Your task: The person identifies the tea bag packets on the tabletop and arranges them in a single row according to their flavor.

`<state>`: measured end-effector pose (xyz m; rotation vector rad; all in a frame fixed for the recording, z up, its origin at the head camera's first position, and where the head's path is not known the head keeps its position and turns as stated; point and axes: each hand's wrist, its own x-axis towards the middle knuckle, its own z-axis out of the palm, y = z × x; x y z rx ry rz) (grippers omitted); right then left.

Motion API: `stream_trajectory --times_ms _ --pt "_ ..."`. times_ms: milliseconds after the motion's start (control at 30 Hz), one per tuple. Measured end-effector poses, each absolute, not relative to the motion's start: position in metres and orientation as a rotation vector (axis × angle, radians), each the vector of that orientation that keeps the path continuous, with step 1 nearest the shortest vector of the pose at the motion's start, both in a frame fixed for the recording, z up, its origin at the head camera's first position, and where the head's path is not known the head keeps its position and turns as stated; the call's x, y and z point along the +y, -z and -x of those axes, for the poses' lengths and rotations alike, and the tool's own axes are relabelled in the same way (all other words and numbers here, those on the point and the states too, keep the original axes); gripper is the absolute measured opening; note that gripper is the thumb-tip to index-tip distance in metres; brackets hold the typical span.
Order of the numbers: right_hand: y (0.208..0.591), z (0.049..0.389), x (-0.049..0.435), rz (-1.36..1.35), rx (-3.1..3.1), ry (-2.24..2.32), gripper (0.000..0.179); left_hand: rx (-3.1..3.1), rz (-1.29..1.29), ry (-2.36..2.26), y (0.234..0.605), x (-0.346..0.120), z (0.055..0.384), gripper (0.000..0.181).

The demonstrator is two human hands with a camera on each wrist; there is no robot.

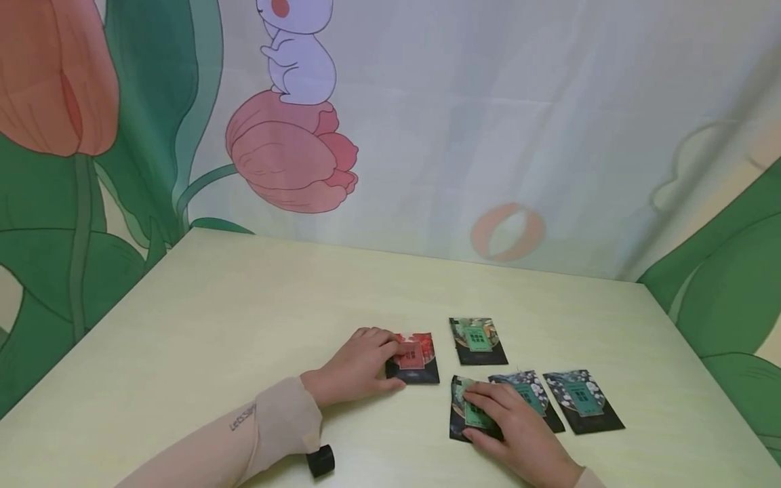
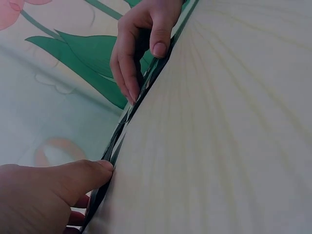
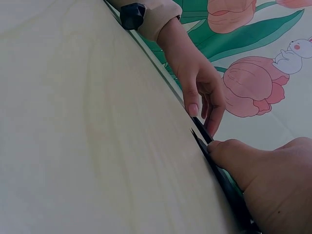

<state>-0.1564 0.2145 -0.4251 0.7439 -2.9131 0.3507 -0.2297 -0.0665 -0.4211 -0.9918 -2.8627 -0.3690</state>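
Observation:
My left hand rests on the left part of a red-and-black sachet, its fingers over the red label and the thumb by the near left corner. My right hand lies on a green-labelled black sachet, fingers spread over the label, thumb low on it. That hand partly covers a teal-labelled sachet with white blossoms. In the left wrist view my left thumb touches a dark sachet edge. My right thumb sits at a dark sachet edge in the right wrist view.
Another green-labelled sachet lies farther back. At the right is a second teal blossom sachet. All lie flat on the pale table. A small black object shows under the left sleeve. A printed curtain hangs behind the table.

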Motion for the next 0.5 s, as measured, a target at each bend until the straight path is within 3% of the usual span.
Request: stream_trajectory --times_ms 500 --pt "0.427 0.157 0.214 -0.746 -2.89 -0.337 0.048 -2.883 1.03 0.405 0.418 -0.081 0.219 0.055"
